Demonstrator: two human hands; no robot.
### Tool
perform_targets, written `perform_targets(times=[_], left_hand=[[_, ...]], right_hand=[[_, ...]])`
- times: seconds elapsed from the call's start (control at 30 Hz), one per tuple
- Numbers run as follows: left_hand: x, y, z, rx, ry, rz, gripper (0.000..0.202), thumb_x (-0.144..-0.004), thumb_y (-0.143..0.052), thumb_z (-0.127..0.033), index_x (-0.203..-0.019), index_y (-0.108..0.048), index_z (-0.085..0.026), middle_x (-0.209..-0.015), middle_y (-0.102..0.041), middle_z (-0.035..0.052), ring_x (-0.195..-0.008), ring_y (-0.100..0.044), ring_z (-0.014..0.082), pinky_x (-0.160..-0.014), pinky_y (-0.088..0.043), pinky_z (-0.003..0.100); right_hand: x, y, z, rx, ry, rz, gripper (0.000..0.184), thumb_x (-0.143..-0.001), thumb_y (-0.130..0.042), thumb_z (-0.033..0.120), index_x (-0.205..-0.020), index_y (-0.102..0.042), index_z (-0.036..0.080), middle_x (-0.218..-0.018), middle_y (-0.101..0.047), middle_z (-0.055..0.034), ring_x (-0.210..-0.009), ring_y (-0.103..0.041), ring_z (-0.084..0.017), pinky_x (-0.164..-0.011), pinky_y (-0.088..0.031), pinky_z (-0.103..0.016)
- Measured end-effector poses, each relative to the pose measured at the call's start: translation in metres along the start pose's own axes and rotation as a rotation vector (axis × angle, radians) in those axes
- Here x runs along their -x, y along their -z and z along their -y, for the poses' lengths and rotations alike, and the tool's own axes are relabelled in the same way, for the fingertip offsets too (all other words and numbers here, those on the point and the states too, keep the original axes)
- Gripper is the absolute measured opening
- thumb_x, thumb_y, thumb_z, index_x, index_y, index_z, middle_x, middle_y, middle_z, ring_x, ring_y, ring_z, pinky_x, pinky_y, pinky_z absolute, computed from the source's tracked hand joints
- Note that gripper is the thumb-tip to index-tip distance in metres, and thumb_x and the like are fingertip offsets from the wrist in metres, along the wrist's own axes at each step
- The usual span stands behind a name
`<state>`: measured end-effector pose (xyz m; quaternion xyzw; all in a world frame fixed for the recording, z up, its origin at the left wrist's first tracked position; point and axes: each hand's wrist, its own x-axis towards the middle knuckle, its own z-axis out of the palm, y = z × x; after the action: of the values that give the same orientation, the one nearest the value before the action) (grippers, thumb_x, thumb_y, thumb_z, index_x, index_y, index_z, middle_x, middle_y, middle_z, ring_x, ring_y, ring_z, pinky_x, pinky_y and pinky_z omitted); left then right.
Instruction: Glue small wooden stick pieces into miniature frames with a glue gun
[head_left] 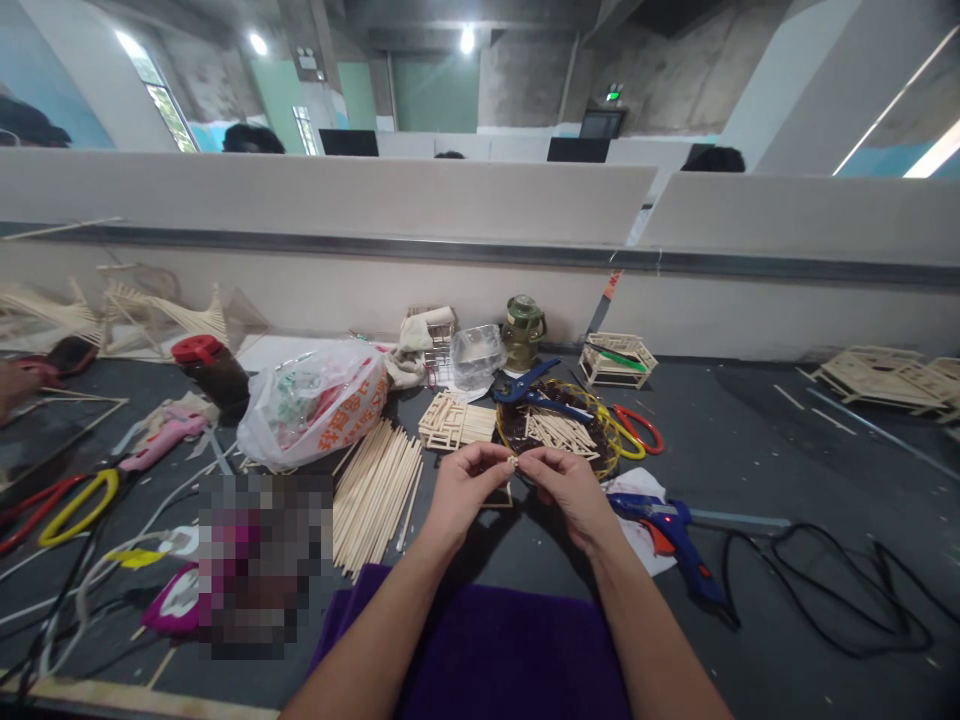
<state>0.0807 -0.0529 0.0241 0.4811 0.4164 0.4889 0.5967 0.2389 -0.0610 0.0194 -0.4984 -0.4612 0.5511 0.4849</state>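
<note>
My left hand (469,490) and my right hand (566,490) meet in front of me, fingertips pinched together. Between them is a tiny pale wooden piece (513,461), mostly covered by the fingers. Part of a thin wooden stick frame (498,497) shows just below, close to my left fingers. Behind my hands stands a dark woven basket (611,445) with short cut sticks (559,432) in it. Blue-handled cutters (544,388) rest across its rim. A blue glue gun (675,520) lies on white paper to the right of my right hand.
Long wooden sticks (379,495) lie left of my hands, near a plastic bag (319,400) and a red-lidded bottle (206,365). Red-and-yellow scissors (649,428) sit beside the basket. A black cable (840,640) loops at right. Another person's hand (16,385) shows at the left edge.
</note>
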Motion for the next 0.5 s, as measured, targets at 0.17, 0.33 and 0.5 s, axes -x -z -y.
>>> perform_targets(times=[0.17,0.33,0.5], left_hand=[[0.0001,-0.0002,-0.0002,-0.024,-0.01,-0.013,0.025,-0.066,-0.077,-0.034,-0.082,-0.072,-0.016,-0.075,-0.068,0.0033,-0.066,-0.058,0.0122,-0.063,-0.047,0.024],[0.0004,-0.0009,-0.0007,-0.008,0.007,-0.02,0.024,-0.065,-0.078,-0.033,-0.081,-0.072,-0.016,-0.074,-0.068,0.0031,-0.065,-0.058,0.0119,-0.062,-0.046,0.024],[0.0006,-0.0014,-0.0004,-0.003,0.01,-0.014,0.023,-0.065,-0.078,-0.032,-0.081,-0.072,-0.016,-0.073,-0.069,0.0026,-0.064,-0.058,0.0117,-0.062,-0.047,0.024]], right_hand=[[-0.0003,-0.0007,-0.0003,-0.001,-0.006,-0.004,0.031,-0.071,-0.073,0.045,-0.078,-0.069,0.015,-0.056,-0.046,0.0047,-0.047,-0.031,-0.006,-0.044,-0.019,-0.022],[-0.0005,0.0002,-0.0019,-0.001,0.003,0.004,0.03,-0.073,-0.072,0.045,-0.078,-0.069,0.016,-0.056,-0.046,0.0048,-0.047,-0.031,-0.006,-0.044,-0.02,-0.022],[0.0001,0.0003,-0.0003,0.007,0.008,-0.004,0.03,-0.071,-0.073,0.044,-0.077,-0.069,0.015,-0.056,-0.047,0.0044,-0.047,-0.031,-0.006,-0.044,-0.021,-0.022]])
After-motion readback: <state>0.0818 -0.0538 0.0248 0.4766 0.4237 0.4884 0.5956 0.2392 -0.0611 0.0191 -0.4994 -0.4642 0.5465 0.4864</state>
